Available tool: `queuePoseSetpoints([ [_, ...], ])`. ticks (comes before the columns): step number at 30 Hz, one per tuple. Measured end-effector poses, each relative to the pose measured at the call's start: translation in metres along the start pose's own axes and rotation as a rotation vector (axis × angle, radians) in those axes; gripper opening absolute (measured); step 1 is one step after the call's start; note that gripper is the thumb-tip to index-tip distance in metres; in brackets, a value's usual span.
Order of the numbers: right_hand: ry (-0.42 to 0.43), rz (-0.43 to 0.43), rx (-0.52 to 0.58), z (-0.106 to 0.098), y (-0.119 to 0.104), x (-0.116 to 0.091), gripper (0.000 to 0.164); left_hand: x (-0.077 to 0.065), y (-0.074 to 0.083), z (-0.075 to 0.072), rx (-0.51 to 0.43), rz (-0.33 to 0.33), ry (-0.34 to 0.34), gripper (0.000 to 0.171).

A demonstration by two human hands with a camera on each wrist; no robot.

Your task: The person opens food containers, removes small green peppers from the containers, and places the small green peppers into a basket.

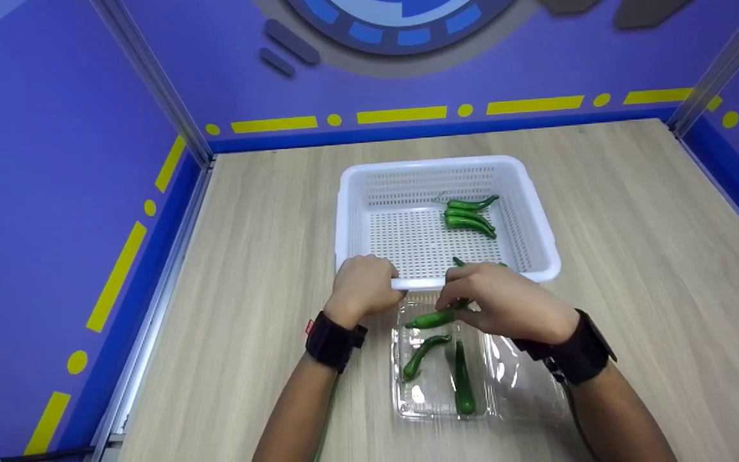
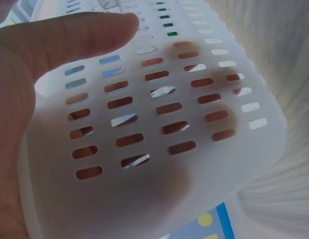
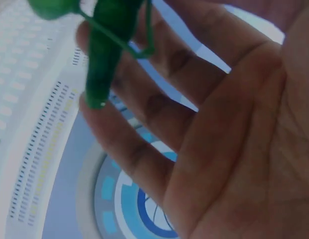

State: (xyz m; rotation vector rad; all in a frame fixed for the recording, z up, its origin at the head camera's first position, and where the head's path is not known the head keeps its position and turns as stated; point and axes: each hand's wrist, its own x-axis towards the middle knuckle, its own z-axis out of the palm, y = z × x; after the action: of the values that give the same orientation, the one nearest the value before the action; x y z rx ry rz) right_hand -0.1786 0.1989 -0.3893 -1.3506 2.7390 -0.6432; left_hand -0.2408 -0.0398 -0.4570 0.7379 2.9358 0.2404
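My left hand [image 1: 363, 285] grips the near left rim of a white slotted plastic basket [image 1: 539, 218]. In the left wrist view the thumb [image 2: 89, 37] lies along one side of the basket wall, and the fingers show through the slots from behind. My right hand [image 1: 504, 301] holds a green chili pepper [image 3: 107, 55] over the basket's near edge and a clear plastic clamshell box [image 1: 430, 414]. Another pepper's end [image 3: 52, 7] shows beside it. A green pepper [image 1: 430, 319] lies just below the right fingers; whether they touch it is unclear.
Inside the box lie a curved pepper [image 1: 421, 359] and a straighter one [image 1: 463, 382]. Several peppers [image 1: 469, 218] sit at the basket's right side. The box's clear lid [image 1: 526, 378] spreads open to the right on the wooden table [image 1: 267, 256]. Blue panels [image 1: 55, 192] stand around the table.
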Motion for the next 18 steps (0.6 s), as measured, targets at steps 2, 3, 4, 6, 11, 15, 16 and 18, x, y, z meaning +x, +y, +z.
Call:
queuePoseSetpoints([
  [2,0.029,0.006,-0.001,-0.003,0.002,-0.001,0.019,0.000,0.000,0.000,0.005,0.002,0.007,0.036],
  [3,0.044,0.005,-0.001,-0.004,0.003,-0.001,0.018,0.000,0.000,0.000,0.009,0.004,0.011,0.035],
  [4,0.059,0.003,-0.003,-0.005,0.004,-0.001,0.019,0.000,0.000,0.000,0.013,0.004,0.012,0.034],
  [6,0.093,0.000,-0.007,-0.006,0.007,-0.002,0.019,0.000,0.000,0.001,0.016,0.004,0.012,0.032],
  [11,0.164,0.003,-0.047,-0.007,0.015,-0.001,0.020,0.000,0.001,0.000,0.019,0.005,0.023,0.032],
  [15,0.185,0.027,-0.068,-0.007,0.020,-0.001,0.023,-0.001,0.001,-0.001,0.007,0.003,0.029,0.033],
  [16,0.189,0.031,-0.065,-0.008,0.021,-0.001,0.024,-0.001,0.001,-0.001,0.004,0.003,0.027,0.034],
  [18,0.194,0.034,-0.063,-0.007,0.022,-0.001,0.023,-0.001,0.001,-0.001,0.001,0.002,0.019,0.035],
])
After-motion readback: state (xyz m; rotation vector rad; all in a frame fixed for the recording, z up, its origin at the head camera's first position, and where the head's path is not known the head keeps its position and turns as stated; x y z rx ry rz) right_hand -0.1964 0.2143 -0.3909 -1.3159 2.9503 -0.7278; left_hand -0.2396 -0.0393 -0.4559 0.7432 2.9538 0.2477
